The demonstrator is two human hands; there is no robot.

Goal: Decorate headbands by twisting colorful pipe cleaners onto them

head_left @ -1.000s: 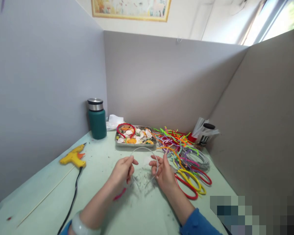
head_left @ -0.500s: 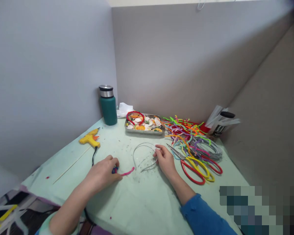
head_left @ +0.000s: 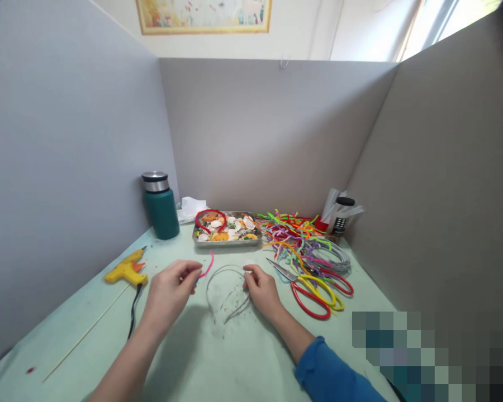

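My left hand point(head_left: 172, 291) is closed in a pinch, raised a little over the table. From its fingertips a pink pipe cleaner point(head_left: 209, 266) sticks out, its free end bent upward. My fingers hide the rest of it. On the right, my right hand point(head_left: 263, 291) has its thumb and fingers closed on the right side of a thin grey wire loop point(head_left: 208, 285). The loop lies on the pale green cloth, its two lower ends apart. Large scissors point(head_left: 281, 270) with red and yellow handles rest just right of my right hand.
A yellow glue gun point(head_left: 128, 269) and a thin stick point(head_left: 84, 334) lie at left, below a green bottle point(head_left: 161, 215). Behind the loop stands a metal tray point(head_left: 227, 244) of shells. Pipe cleaners point(head_left: 293, 229), coiled wire point(head_left: 337, 258) and a black-capped container point(head_left: 341, 219) sit right. Grey panels point(head_left: 268, 134) enclose the table.
My left hand has lifted with the pink pipe cleaner, whose end now points up. My right hand stays on the wire loop. The view has tilted up and turned right.
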